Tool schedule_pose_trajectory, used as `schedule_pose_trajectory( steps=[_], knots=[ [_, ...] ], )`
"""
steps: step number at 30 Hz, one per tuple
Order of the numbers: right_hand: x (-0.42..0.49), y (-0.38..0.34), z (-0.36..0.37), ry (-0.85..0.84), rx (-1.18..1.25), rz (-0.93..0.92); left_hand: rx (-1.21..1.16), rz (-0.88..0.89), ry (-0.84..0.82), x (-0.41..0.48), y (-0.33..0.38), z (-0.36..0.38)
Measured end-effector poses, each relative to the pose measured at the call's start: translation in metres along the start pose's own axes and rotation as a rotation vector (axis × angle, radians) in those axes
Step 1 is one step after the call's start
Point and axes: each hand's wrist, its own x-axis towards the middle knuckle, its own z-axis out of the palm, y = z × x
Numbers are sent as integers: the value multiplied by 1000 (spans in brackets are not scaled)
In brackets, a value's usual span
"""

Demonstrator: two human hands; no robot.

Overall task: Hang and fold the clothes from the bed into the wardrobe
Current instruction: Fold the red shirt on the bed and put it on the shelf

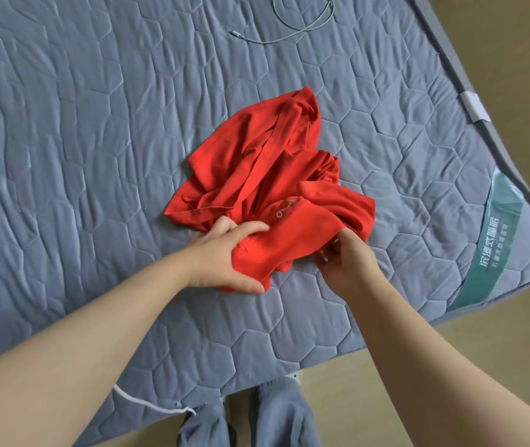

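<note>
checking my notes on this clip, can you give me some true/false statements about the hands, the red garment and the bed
1. The crumpled red cloth garment lies on the grey-blue quilted mattress cover. True.
2. The left hand grips a bunch of the garment. True.
3. The right hand rests flat on the cover, away from the garment. False: its fingers hold the garment's near edge.
4. The garment is neatly folded. False: it is a crumpled heap.
5. A thin grey cable lies on the far part of the cover, apart from the garment. True.
</note>
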Motion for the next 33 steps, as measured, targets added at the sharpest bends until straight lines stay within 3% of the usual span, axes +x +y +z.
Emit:
schedule_pose_trajectory(
  steps=[2,5,6,8,11,13,17,18,22,25,27,31,33],
  knots=[
    [1,2,0,61,-102,-26,249,68,27,-2,3,5],
    [2,7,-4,143,-596,-300,509,298,338,0,8,19],
    [2,9,-6,150,-701,-385,531,298,398,1,12,21],
    [2,11,-7,148,-795,-463,546,192,344,7,16,20],
    [4,15,-10,148,-855,-478,389,-17,284,19,8,14],
    [4,17,-12,132,-881,-487,277,-126,377,19,2,8],
    [3,24,-11,81,-833,-474,598,-95,720,10,7,17],
    [3,26,-9,72,-815,-472,599,-57,738,7,12,23],
    [-2,32,-3,-6,-847,-494,434,-205,334,11,12,47],
    [-6,29,-7,-93,-936,-490,267,-354,454,16,1,42],
    [-6,27,-13,-95,-994,-489,212,-363,564,21,-4,33],
    [0,24,-25,115,-1133,-553,102,-293,661,23,-15,18],
    [0,22,-29,205,-1077,-521,70,-229,638,21,-21,10]
  ],
)
